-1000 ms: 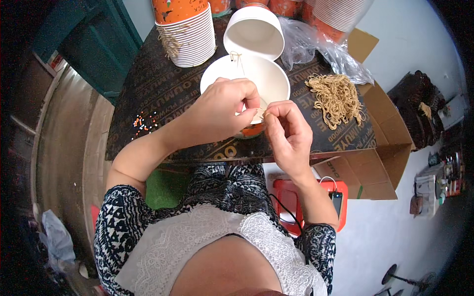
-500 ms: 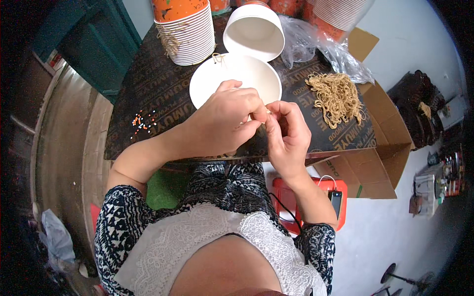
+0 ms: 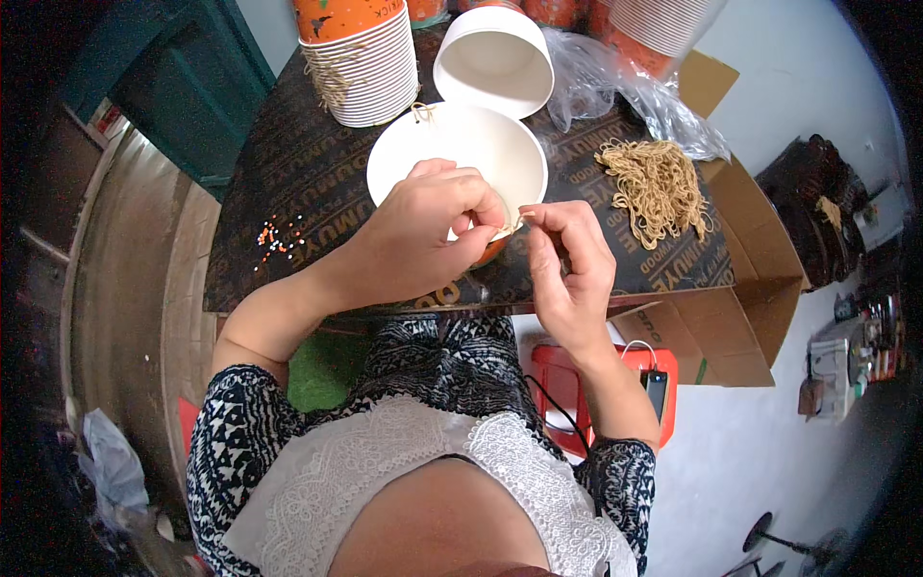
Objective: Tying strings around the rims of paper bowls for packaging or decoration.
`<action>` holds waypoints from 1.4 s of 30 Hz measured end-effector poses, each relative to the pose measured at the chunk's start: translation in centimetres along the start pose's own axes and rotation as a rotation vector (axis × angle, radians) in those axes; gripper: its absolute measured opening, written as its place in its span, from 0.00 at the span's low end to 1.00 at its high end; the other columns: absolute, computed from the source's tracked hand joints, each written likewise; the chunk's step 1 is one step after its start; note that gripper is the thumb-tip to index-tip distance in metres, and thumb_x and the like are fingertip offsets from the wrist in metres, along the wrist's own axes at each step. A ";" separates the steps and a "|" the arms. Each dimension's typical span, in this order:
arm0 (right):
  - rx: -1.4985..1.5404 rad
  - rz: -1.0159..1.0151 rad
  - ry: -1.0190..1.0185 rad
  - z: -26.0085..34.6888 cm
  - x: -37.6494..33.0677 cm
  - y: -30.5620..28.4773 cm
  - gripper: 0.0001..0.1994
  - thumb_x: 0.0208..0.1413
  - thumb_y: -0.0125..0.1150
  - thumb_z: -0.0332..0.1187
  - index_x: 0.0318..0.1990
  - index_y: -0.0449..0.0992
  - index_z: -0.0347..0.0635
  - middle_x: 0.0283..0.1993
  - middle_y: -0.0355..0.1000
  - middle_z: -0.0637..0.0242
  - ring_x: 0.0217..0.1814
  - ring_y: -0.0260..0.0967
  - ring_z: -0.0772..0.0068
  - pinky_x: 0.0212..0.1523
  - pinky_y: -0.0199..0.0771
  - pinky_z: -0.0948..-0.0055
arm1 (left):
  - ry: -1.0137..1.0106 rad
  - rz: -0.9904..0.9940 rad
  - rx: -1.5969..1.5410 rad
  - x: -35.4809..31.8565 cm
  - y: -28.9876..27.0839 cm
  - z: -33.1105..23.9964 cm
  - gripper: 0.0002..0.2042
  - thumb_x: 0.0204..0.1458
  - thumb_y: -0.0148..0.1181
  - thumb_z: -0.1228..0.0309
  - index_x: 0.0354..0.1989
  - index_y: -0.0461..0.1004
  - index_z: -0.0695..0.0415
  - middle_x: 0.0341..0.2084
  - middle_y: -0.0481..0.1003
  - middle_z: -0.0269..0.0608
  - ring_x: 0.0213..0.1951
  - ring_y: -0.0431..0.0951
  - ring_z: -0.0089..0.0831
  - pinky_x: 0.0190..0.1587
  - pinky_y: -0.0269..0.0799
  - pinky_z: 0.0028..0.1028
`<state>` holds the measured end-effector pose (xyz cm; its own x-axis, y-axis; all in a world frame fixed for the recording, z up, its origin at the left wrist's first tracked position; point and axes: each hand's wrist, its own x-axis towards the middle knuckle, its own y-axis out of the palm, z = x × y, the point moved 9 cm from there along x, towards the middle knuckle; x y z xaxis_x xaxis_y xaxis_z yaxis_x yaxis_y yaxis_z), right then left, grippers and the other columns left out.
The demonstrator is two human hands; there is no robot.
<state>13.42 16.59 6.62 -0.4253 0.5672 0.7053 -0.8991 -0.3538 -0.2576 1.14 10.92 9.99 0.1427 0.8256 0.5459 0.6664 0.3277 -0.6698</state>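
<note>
A paper bucket (image 3: pixel 500 149), white inside and orange outside, lies tilted at the table's near edge with its mouth facing me. A knotted tan cord (image 3: pixel 423 112) shows at its far rim. My left hand (image 3: pixel 437 221) is over the near part of the bucket, thumb and forefinger pinched on a short piece of tan cord (image 3: pixel 512 229) at the near rim. To its right, my right hand (image 3: pixel 575 269) has its forefinger and thumb at the other end of that cord. The knot itself is too small to make out.
A stack of nested buckets (image 3: pixel 363 77) with cords stands back left, and a second white bucket (image 3: pixel 495 62) lies behind. Loose tan cords (image 3: pixel 656 192) are heaped right, near clear plastic film (image 3: pixel 663 111). Small beads (image 3: pixel 279 238) lie left. A cardboard box (image 3: pixel 721 317) stands beside the table.
My hands have drawn slightly apart, the right one moving a little right. More of the cord and the bucket's near orange side now shows between them.
</note>
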 end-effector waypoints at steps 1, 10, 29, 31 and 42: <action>0.026 0.004 0.045 -0.2 -0.1 0.1 0.07 0.53 0.59 0.19 0.39 0.75 0.34 0.34 0.70 0.58 0.31 0.70 0.66 0.32 0.70 0.73 | -0.005 -0.002 0.001 0.0 0.0 0.0 0.05 0.45 0.57 0.80 0.27 0.71 0.55 0.22 0.72 0.33 0.24 0.72 0.31 0.49 0.65 0.34; -0.061 0.007 -0.081 0.4 0.6 0.8 0.08 0.49 0.63 0.20 0.38 0.77 0.35 0.30 0.69 0.58 0.28 0.69 0.64 0.29 0.70 0.72 | 0.036 -0.018 0.015 0.1 -0.2 -0.4 0.04 0.46 0.59 0.79 0.27 0.72 0.57 0.21 0.72 0.34 0.23 0.73 0.32 0.50 0.65 0.34; -0.065 0.176 -0.109 0.5 2.5 0.5 0.05 0.48 0.62 0.20 0.34 0.76 0.33 0.40 0.74 0.54 0.43 0.74 0.54 0.45 0.74 0.64 | -0.153 -0.115 0.124 -0.3 -0.8 0.9 0.04 0.45 0.60 0.80 0.26 0.72 0.56 0.17 0.71 0.34 0.23 0.72 0.35 0.41 0.66 0.33; -0.025 0.199 -0.109 0.6 2.6 0.8 0.05 0.48 0.62 0.20 0.34 0.75 0.33 0.41 0.75 0.54 0.43 0.74 0.54 0.44 0.74 0.64 | -0.139 -0.120 0.153 -0.3 -0.8 0.7 0.05 0.45 0.61 0.81 0.27 0.73 0.58 0.19 0.71 0.35 0.24 0.71 0.32 0.38 0.67 0.30; 0.008 0.283 0.013 -0.3 2.9 1.2 0.03 0.53 0.56 0.21 0.35 0.73 0.32 0.43 0.75 0.51 0.42 0.75 0.51 0.44 0.75 0.65 | -0.177 -0.156 0.144 -0.7 -0.8 1.0 0.05 0.45 0.64 0.81 0.29 0.75 0.60 0.22 0.73 0.38 0.29 0.73 0.31 0.32 0.68 0.26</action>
<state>11.12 18.07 8.15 -0.6609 0.4540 0.5976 -0.7433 -0.5057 -0.4379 -0.25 10.57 9.64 -0.0920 0.8236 0.5596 0.5578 0.5082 -0.6562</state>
